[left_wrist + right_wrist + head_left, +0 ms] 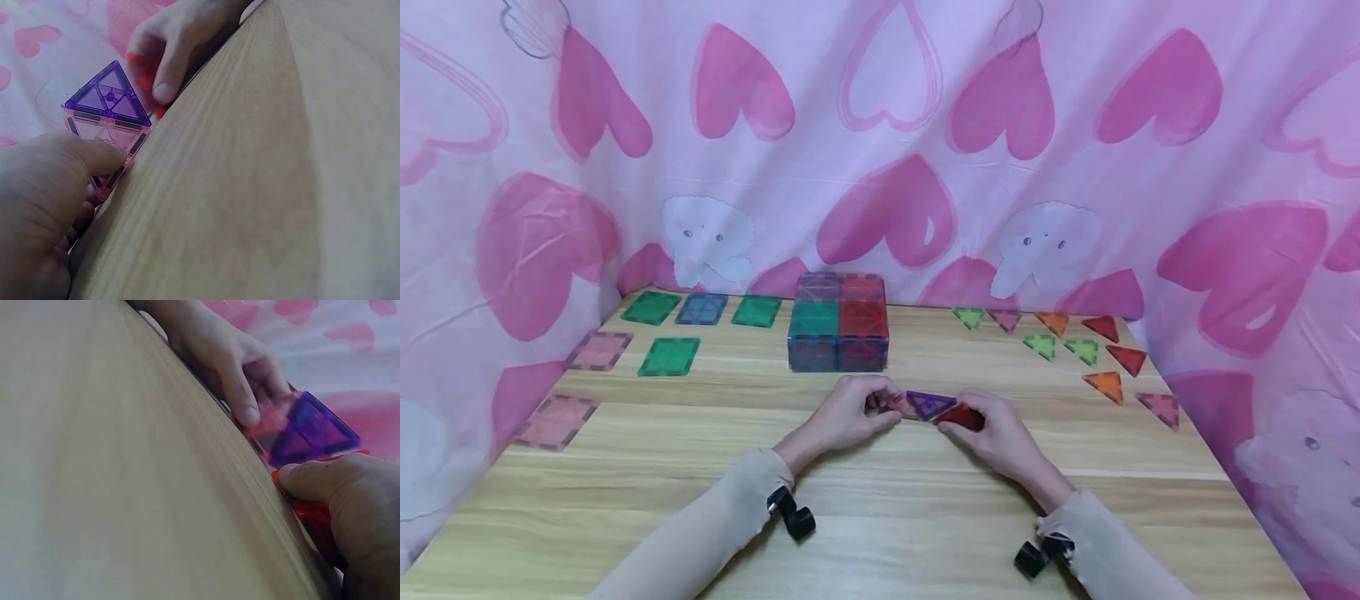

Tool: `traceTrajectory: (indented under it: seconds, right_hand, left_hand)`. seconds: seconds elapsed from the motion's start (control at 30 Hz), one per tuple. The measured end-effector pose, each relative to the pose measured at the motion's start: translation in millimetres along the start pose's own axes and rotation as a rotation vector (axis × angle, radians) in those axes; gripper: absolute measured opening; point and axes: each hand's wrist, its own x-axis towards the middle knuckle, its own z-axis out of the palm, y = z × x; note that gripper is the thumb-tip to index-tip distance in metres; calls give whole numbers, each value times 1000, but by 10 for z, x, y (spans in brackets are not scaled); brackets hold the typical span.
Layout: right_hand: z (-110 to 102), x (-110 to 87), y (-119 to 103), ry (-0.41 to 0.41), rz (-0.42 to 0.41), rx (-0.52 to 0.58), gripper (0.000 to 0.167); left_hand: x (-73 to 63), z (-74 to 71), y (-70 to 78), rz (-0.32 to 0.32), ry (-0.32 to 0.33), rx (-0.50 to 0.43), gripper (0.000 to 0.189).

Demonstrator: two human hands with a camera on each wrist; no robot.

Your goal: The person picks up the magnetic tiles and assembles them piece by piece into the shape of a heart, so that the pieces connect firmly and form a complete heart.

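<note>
My left hand pinches a pink triangular magnetic tile between thumb and fingers. Along one edge of it sits a purple triangular tile, with no fingers on it. My right hand grips a red triangular tile, partly hidden by the fingers. In the right wrist view, the red tile lies close beside the purple tile; whether their edges touch I cannot tell. Both hands are low over the wooden table, in front of a box built of square tiles.
Green, blue and pink square tiles lie at the table's left. Several green, orange, red and pink triangular tiles are spread at the right. A pink heart-patterned curtain surrounds the back and sides of the table.
</note>
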Motion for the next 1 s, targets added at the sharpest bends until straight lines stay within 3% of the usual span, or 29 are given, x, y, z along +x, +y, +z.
traceTrajectory:
  seconds: [0.23, 0.5, 0.67, 1.0]
  right_hand:
    - [52, 53, -37, 8, -19, 33, 10]
    - [-49, -117, -2, 28, 4, -11, 7]
    - [-186, -280, 88, 99, 48, -93, 14]
    - [-486, -595, 243, 260, 171, -156, 19]
  left_hand:
    - [4, 30, 1, 11, 9, -13, 14]
    - [-23, 47, 17, 7, -6, -36, 13]
    - [-13, 46, 11, 12, 1, -33, 13]
    - [11, 20, -37, 8, -3, -22, 14]
